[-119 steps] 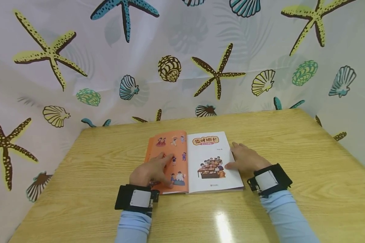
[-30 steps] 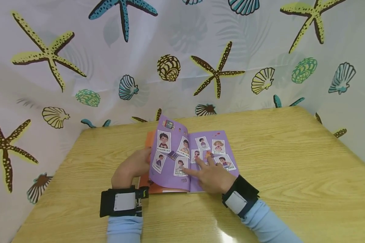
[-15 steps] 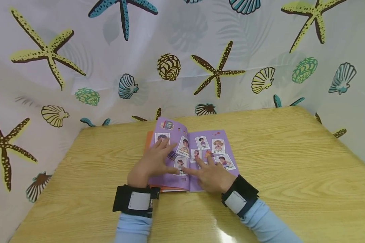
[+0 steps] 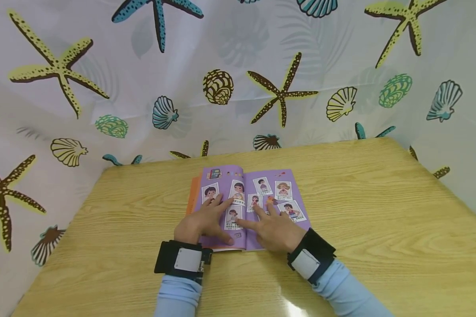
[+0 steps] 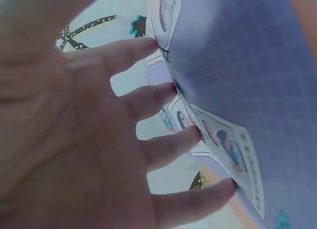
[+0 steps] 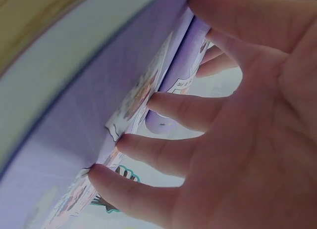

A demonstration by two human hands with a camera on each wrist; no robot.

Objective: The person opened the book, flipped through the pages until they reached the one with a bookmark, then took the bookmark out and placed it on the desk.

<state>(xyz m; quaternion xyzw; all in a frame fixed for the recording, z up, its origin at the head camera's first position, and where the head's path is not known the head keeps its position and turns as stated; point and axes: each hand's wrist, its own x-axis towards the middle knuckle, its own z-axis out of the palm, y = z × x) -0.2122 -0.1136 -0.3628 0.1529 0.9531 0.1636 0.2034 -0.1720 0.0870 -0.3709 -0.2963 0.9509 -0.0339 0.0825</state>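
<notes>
An illustrated book (image 4: 297, 189) lies spread on the table, showing two purple pages with pictures of people on white cards. My left hand (image 4: 204, 222) presses on the left page with fingers spread. In the left wrist view, the left fingertips (image 5: 225, 189) touch that page beside a picture card. Across the right page and near the spine, my right hand (image 4: 277, 229) rests with its fingers extended. The right wrist view has the right fingertips (image 6: 101, 177) against the purple paper. An orange page edge (image 4: 193, 193) sticks out at the book's left side.
The wooden table (image 4: 365, 198) reaches out on both sides of the book. Behind it hangs a white cloth (image 4: 230, 48) printed with starfish and shells. Each wrist wears a black strap (image 4: 313, 255) over a light blue sleeve.
The book has gone from an orange and white spread to a purple one. My left hand has come from behind the lifted left page onto it, pressing it flatter; the right hand stays put lately.
</notes>
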